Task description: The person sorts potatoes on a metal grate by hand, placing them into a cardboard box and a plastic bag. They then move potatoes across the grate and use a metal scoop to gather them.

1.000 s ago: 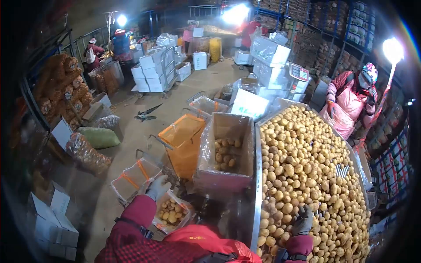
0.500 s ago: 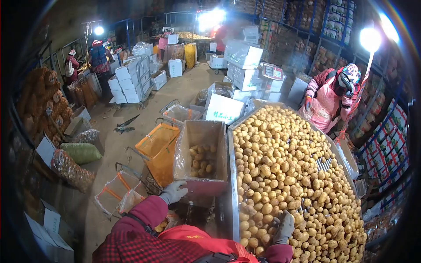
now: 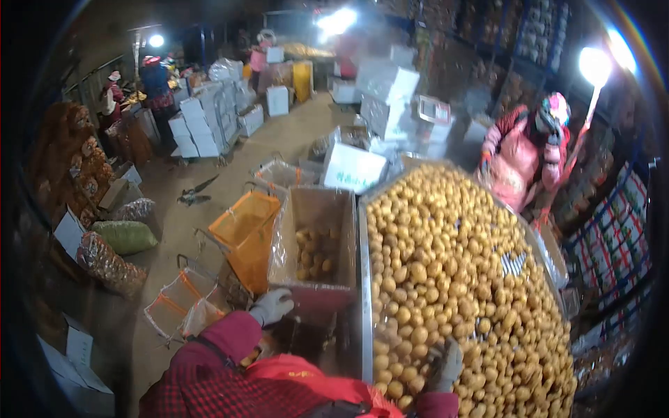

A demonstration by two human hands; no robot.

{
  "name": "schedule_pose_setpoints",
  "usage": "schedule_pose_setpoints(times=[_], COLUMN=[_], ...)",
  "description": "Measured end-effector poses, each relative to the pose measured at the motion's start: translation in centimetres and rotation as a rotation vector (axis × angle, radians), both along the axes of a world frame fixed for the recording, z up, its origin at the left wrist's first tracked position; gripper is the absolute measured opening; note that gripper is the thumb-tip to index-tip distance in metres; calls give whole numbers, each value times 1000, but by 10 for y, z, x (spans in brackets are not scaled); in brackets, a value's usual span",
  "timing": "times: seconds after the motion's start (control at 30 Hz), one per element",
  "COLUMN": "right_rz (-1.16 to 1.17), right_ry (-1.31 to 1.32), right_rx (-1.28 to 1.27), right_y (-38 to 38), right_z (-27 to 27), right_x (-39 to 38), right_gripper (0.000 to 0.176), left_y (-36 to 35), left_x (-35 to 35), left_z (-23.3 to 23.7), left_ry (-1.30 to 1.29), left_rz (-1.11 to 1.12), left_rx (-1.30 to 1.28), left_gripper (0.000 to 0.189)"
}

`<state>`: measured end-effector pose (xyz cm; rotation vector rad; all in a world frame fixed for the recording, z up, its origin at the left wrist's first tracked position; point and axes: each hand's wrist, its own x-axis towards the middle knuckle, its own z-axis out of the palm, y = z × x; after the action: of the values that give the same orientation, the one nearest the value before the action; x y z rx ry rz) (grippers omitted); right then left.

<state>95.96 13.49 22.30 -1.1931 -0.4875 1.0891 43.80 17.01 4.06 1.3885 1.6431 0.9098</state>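
My left hand (image 3: 272, 307), in a grey glove, is at the near left corner of an open carton (image 3: 321, 211), its fingers loosely bent and a little apart. The carton has a clear plastic liner, with several potatoes (image 3: 313, 254) at its bottom. To its right stands a metal-edged sorting table (image 3: 365, 306) heaped with loose yellow potatoes (image 3: 446, 258). Over the near part of the heap, my gloved right hand (image 3: 446, 364) rests low among the potatoes, fingers apart and pointing away from me; its palm side is hidden.
Left of the carton stand an orange mesh bag on a frame (image 3: 247, 230) and a clear bag on a frame (image 3: 182, 299). A person in a pink apron (image 3: 519, 160) is beyond the heap. White cartons (image 3: 387, 104) are stacked behind; a green sack (image 3: 125, 237) lies at left.
The view has shifted slightly and is blurrier. My left hand stays by the carton corner and my right hand stays low on the potatoes. The person in pink has turned their head slightly.
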Motion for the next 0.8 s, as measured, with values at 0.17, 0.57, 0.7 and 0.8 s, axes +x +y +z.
schedule_pose_setpoints(times=[0.17, 0.57, 0.7, 0.8], right_rz=[19, 39, 9, -77], right_ry=[122, -127, -194, -192], right_rx=[69, -95, -78, -8], right_y=[1, -43, -45, -38], right_z=[-27, 2, 13, 40], right_x=[12, 3, 7, 24], right_gripper=[27, 32, 32, 33], left_y=[1, 66, 94, 120], left_x=[48, 133, 169, 218], left_z=[119, 172, 175, 192], left_ry=[-108, -271, -247, -175], left_rz=[-13, -297, -413, -542], left_rx=[-101, -78, 44, 137], left_gripper=[42, 42, 44, 44])
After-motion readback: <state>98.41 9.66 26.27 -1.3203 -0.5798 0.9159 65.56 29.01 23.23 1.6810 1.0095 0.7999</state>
